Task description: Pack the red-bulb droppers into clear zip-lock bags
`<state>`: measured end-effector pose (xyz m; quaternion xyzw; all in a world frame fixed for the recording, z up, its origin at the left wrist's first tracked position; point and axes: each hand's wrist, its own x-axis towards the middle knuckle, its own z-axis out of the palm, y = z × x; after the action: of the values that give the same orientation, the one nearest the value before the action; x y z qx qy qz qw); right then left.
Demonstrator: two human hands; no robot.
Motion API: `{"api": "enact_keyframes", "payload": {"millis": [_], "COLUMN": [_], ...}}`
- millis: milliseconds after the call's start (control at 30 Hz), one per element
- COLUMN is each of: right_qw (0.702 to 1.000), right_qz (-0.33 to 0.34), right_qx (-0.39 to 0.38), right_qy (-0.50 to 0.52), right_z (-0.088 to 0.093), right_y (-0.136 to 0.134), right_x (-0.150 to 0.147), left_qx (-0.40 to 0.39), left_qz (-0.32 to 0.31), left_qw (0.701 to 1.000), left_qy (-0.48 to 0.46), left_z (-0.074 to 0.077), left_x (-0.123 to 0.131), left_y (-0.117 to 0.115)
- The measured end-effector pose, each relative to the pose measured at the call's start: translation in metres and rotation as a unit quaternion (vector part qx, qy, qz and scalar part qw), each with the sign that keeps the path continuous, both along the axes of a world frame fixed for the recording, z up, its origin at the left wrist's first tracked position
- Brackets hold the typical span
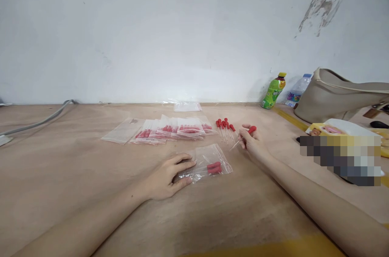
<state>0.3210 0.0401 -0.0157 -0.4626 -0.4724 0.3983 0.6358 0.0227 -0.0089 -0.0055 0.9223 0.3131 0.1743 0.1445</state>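
My right hand (251,141) is closed on a dropper (252,129), pinched with its red bulb up and its clear tip slanting down to the left. Just left of it, several more red-bulbed droppers (224,124) lie in a bunch on the table. My left hand (168,174) rests with fingers apart on the edge of a clear zip bag (206,153), which lies flat with red bulbs inside. Beyond that hand, several filled zip bags (170,127) overlap in a row.
Behind the row lies a clear packet (187,106) near the wall. A green drink bottle (274,91), a clear water bottle (300,87) and a beige bag (337,95) stand at the right. A yellow packet (316,130) lies before them. A grey cable (45,119) runs along the left.
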Motion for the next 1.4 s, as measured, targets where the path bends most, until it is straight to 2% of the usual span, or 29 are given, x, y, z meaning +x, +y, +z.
{"api": "enact_keyframes", "payload": {"millis": [100, 400, 500, 633, 800, 933, 1200, 1400], "right_qw": [1.000, 0.999, 0.992, 0.959, 0.943, 0.942, 0.937, 0.950], "right_qz": [-0.028, 0.026, 0.081, 0.208, 0.282, 0.282, 0.291, 0.251], "right_qx": [0.000, -0.032, -0.063, -0.144, -0.175, -0.173, -0.169, -0.133], "right_qy": [-0.009, 0.009, 0.068, 0.128, 0.031, -0.049, -0.091, -0.127], "right_z": [0.000, -0.004, -0.006, -0.006, -0.004, -0.003, -0.003, -0.008], "right_y": [0.000, -0.014, -0.017, -0.018, -0.019, -0.020, -0.023, -0.023], "right_x": [0.002, -0.022, -0.025, -0.023, -0.016, -0.015, -0.017, -0.021], "left_qx": [0.004, 0.005, 0.010, 0.011, 0.010, 0.010, 0.005, 0.006], "left_qz": [0.000, 0.001, 0.000, -0.001, 0.001, -0.006, -0.001, -0.004], "left_qw": [1.000, 1.000, 1.000, 1.000, 1.000, 1.000, 1.000, 1.000], "left_qy": [-0.001, 0.003, 0.006, 0.007, 0.004, 0.000, 0.009, -0.001], "left_z": [-0.001, 0.000, 0.000, 0.000, 0.000, 0.002, 0.002, 0.002], "left_x": [0.000, 0.000, 0.000, 0.000, 0.000, 0.001, 0.001, 0.001], "left_y": [0.000, 0.000, 0.000, 0.000, 0.000, 0.000, 0.000, 0.000]}}
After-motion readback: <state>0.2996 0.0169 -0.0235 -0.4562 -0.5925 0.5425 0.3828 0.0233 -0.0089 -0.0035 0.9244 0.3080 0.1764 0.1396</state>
